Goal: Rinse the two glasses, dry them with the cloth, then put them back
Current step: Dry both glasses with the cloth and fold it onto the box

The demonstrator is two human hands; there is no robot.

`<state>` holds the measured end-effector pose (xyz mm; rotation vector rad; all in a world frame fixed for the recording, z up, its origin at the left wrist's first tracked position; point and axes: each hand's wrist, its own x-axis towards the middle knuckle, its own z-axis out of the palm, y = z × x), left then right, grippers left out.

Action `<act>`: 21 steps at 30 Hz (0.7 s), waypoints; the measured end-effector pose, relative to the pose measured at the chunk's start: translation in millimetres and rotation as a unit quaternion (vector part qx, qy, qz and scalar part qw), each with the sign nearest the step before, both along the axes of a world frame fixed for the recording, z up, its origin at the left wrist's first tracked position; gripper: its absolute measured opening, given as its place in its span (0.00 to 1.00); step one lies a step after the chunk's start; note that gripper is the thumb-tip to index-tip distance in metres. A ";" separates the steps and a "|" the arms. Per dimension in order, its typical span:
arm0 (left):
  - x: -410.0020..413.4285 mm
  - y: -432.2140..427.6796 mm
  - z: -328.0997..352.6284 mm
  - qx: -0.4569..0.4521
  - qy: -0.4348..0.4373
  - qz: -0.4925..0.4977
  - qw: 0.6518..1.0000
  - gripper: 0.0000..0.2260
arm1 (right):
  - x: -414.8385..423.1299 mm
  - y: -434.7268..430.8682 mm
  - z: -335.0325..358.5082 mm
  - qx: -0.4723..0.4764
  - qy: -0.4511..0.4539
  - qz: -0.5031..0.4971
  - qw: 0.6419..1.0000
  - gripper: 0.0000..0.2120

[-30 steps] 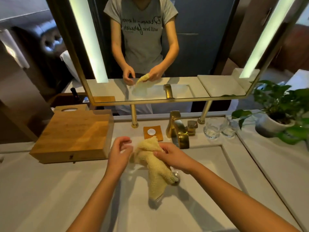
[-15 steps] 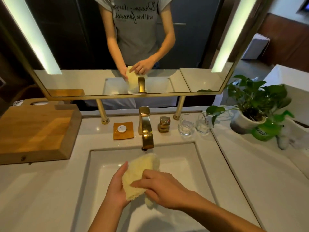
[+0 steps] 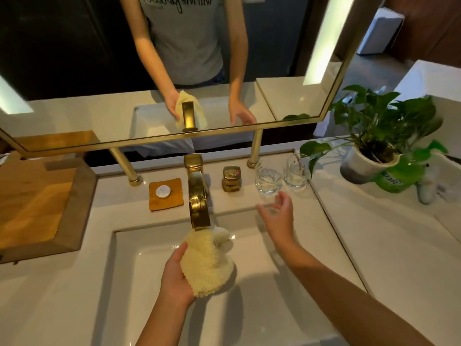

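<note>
Two glasses (image 3: 268,179) beside one tap (image 3: 197,196), one cloth (image 3: 207,260) gripped by left fingers (image 3: 179,252), right fingers (image 3: 284,199) spread

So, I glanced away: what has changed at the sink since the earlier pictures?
The right hand let go of the cloth and reached forward and right toward the nearer glass, open, gripping nothing. The left hand alone now holds the cloth under the faucet. It and the other glass stayed on the counter.

Warm, dim room; bright light strips (image 3: 324,38) in the mirror (image 3: 287,71) glare, edges bow, right hand (image 3: 277,213) slightly blurred.
</note>
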<state>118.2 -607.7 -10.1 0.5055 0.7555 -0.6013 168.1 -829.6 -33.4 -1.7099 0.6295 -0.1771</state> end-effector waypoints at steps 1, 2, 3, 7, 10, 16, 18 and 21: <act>3.0 1.0 -4.7 -0.002 0.005 0.000 1.000 0.15 | 12.9 0.5 -4.5 0.019 0.004 -0.036 0.999 0.38; 5.5 2.2 -9.9 -0.006 0.009 -0.001 1.000 0.15 | 25.0 2.3 -9.6 0.029 0.002 -0.064 0.998 0.40; 6.6 3.5 -12.4 -0.010 0.008 -0.010 1.000 0.16 | 35.7 4.7 -13.9 0.031 -0.001 -0.085 0.996 0.41; 8.6 13.0 -23.0 -0.015 0.004 -0.034 0.999 0.26 | 66.0 10.4 -30.6 0.021 -0.023 -0.143 0.989 0.43; 9.6 19.6 -32.2 -0.035 0.012 -0.026 0.999 0.31 | 74.0 9.8 -36.0 -0.008 -0.015 -0.161 0.987 0.44; 9.9 19.1 -31.2 -0.049 0.008 -0.021 0.999 0.29 | 67.5 2.9 -26.8 -0.104 -0.007 -0.107 0.989 0.36; 8.3 20.7 -32.5 -0.042 0.015 -0.005 0.999 0.31 | 53.9 2.9 -24.1 -0.110 0.003 -0.069 0.992 0.34; 1.4 21.9 -28.1 -0.045 0.015 0.000 0.999 0.31 | 21.4 3.5 -15.0 -0.101 0.013 0.033 0.994 0.33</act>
